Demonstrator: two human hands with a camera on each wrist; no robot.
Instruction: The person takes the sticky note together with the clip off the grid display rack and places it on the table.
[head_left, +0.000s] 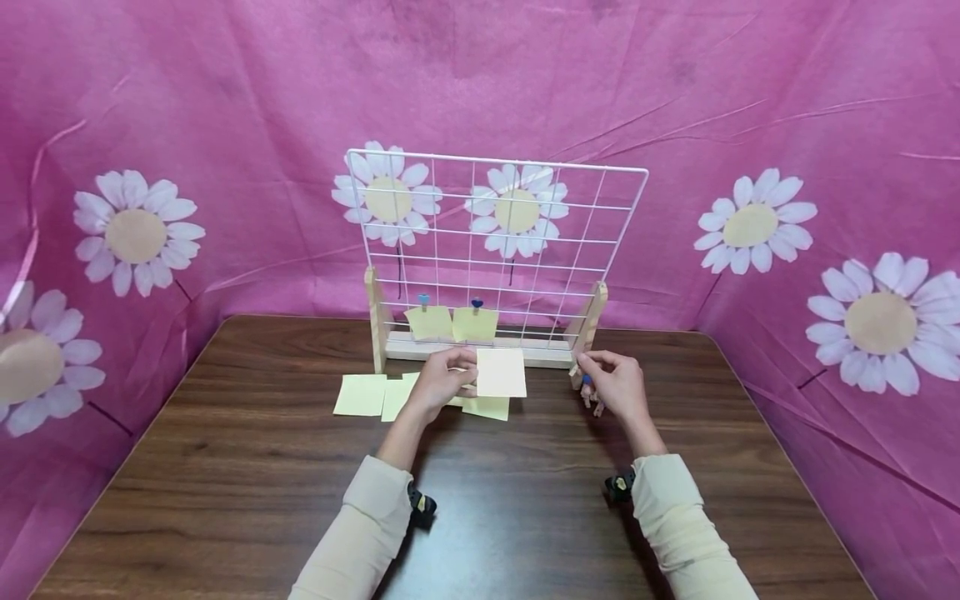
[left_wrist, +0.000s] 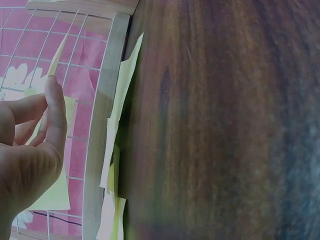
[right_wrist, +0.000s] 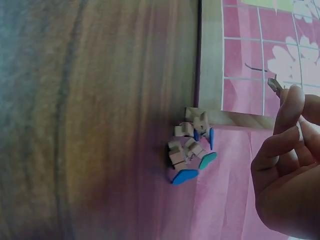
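Note:
My left hand point(head_left: 444, 382) pinches a pale yellow sticky note point(head_left: 502, 372) by its left edge, raised in front of the wire grid. The left wrist view shows this note point(left_wrist: 59, 54) edge-on between thumb and fingers. In my right hand point(head_left: 618, 385), thumb and forefinger pinch a small wooden clothespin point(right_wrist: 274, 85), mostly hidden by the fingertips. Below that hand, several mini clothespins point(right_wrist: 176, 156) with blue and green heart-shaped tops lie on the table. Two yellow notes point(head_left: 429, 323) hang low on the white wire grid point(head_left: 525, 265), held by a light blue and a dark blue heart clip point(head_left: 477, 303).
Several more yellow notes point(head_left: 360, 395) lie overlapping on the wooden table point(head_left: 247, 492) before the grid. Wooden legs point(head_left: 374, 321) and a crossbar point(head_left: 536, 353) hold the grid upright. Behind stands a pink cloth point(head_left: 480, 75) printed with white daisies.

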